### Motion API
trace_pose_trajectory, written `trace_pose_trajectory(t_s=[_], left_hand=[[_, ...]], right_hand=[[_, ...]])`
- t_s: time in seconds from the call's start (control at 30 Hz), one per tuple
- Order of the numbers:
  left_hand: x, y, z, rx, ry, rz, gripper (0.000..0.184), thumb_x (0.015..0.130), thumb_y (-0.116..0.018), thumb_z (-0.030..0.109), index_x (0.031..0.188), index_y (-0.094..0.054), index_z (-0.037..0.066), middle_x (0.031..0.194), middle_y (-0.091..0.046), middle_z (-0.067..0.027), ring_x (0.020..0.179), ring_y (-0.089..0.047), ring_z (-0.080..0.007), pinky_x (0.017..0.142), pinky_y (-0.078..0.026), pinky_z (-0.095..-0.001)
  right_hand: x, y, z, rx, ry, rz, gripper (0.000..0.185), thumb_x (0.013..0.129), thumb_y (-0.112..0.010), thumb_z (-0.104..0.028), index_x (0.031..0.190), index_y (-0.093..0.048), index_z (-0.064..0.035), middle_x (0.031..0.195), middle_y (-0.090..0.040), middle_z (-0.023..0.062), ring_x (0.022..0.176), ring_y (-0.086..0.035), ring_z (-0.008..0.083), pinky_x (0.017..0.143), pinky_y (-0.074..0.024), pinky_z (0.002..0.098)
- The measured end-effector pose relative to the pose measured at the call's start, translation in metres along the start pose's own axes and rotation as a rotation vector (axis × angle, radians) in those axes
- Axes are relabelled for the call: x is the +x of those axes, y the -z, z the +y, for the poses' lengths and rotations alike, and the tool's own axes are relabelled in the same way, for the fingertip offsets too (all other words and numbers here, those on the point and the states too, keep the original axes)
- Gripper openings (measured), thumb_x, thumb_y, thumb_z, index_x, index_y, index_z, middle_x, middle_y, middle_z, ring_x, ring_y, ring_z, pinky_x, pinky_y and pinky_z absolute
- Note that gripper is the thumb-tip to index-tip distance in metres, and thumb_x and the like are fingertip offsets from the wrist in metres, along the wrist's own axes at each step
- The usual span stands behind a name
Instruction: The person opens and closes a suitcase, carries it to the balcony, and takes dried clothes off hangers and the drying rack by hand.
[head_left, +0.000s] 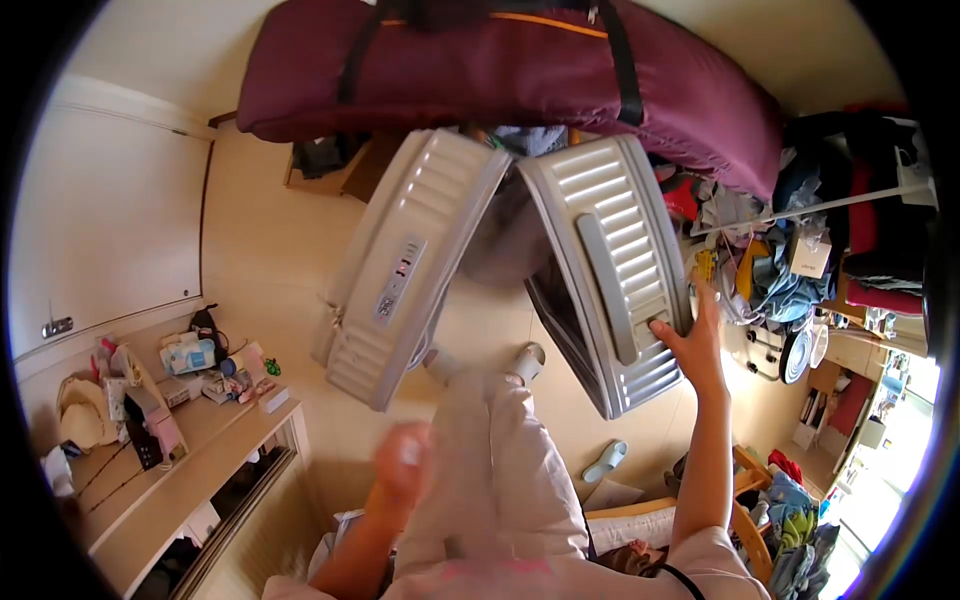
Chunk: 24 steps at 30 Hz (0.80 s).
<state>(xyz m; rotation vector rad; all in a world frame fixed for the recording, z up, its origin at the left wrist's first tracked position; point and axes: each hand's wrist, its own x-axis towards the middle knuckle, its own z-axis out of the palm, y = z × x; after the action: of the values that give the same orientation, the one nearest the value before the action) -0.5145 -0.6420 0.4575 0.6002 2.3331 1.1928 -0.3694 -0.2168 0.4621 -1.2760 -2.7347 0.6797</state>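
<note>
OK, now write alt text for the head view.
A person's right hand is spread against the edge of a partly open, pale hard-shell suitcase, while the blurred left hand is apart from it. A long maroon bag lies beyond, and a pale slipper lies on the floor.

Home, cluttered room: heaped clothes (783, 290); loose slipper (606, 460) on pale floor (255, 235); white door (110, 220); tabletop (205, 437) crowded with belongings (188, 355).

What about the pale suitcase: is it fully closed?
No, the suitcase is open: its two ribbed shells stand spread apart, with the right hand at the outer edge of one.
</note>
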Motion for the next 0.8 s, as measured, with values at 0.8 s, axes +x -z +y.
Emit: trace_pose_trajectory(t_s=[0.8], left_hand=[[-0.007,-0.024,-0.041,-0.386,0.420,0.428,0.073,0.073,-0.087,0.028,0.131,-0.054,-0.001,0.105,-0.070,-0.0098,0.093,-0.064,-0.0142,0.084,-0.051,-0.0285]], right_hand=[[-0.100,-0.093,-0.077,0.512,-0.239,-0.399,0.079,0.081,-0.076,-0.051,0.138,-0.053,-0.0008,0.113,-0.070,0.0218,0.106,-0.068,0.0338,0.093,-0.0512,0.0414]])
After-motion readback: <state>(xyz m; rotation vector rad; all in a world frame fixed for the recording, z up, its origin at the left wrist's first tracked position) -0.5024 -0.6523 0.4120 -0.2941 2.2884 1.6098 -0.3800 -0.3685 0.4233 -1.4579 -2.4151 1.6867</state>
